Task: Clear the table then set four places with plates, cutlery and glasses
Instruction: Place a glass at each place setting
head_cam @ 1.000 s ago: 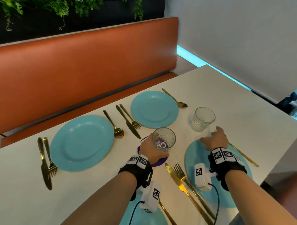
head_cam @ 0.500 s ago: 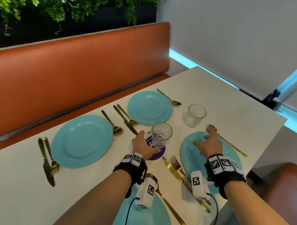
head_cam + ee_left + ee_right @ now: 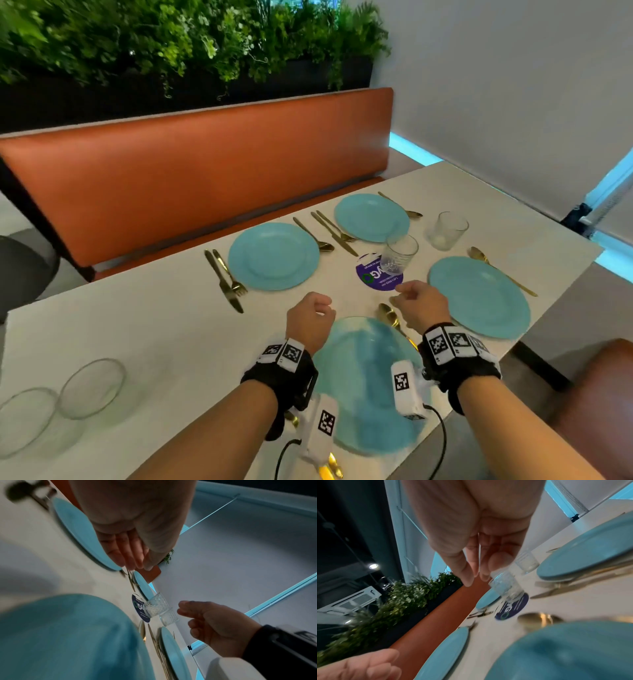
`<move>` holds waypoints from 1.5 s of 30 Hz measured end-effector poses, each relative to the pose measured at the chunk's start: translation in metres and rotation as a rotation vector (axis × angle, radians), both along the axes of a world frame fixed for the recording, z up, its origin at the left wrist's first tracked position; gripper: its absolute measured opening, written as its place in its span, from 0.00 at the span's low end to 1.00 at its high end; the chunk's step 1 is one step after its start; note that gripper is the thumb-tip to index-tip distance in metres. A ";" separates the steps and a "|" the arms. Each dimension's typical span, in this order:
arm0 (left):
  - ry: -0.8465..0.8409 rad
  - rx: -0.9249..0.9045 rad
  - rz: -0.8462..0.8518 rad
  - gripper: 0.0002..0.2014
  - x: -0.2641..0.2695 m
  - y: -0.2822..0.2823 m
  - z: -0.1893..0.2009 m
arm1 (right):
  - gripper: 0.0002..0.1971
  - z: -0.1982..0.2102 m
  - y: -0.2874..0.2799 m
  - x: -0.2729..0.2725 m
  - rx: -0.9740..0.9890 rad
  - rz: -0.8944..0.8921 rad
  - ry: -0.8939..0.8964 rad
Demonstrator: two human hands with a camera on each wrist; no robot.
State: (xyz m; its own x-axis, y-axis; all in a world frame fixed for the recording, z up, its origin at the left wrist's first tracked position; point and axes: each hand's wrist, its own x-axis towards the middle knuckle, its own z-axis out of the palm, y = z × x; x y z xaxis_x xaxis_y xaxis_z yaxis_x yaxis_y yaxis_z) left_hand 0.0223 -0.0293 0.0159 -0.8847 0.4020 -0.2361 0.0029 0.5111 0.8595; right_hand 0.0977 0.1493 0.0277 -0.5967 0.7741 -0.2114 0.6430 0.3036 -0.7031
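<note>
White tabletop point(image 3: 144, 342), four places: two clear shallow glass bowls point(image 3: 61, 394) sit far left, uncleared. Left hand point(image 3: 310, 322) nearer them, right hand point(image 3: 419, 306) farther; both sets of fingers loosely curled, holding nothing. Textured clear glass tumbler point(image 3: 399, 253) stands on purple round coaster point(image 3: 373, 277), ahead of right hand.

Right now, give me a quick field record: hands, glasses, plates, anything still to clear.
left hand: empty, fingers loosely curled, above near plate
right hand: empty, short of textured glass
textured glass: upright on purple coaster
second glass: upright, beyond it
blue plates: four, all laid
glass bowls: two, near left table edge
</note>
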 end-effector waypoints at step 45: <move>-0.012 -0.167 0.722 0.43 -0.027 -0.374 -0.096 | 0.40 -0.087 -0.392 -0.105 -0.200 0.696 -0.045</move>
State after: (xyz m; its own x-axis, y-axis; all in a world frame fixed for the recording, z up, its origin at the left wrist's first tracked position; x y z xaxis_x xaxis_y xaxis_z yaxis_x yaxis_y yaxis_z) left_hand -0.0044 -0.4031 -0.0805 -0.9122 -0.3215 -0.2541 -0.3924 0.5062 0.7680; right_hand -0.0073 -0.2430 -0.0596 -0.9246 0.1617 -0.3450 0.3769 0.5212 -0.7657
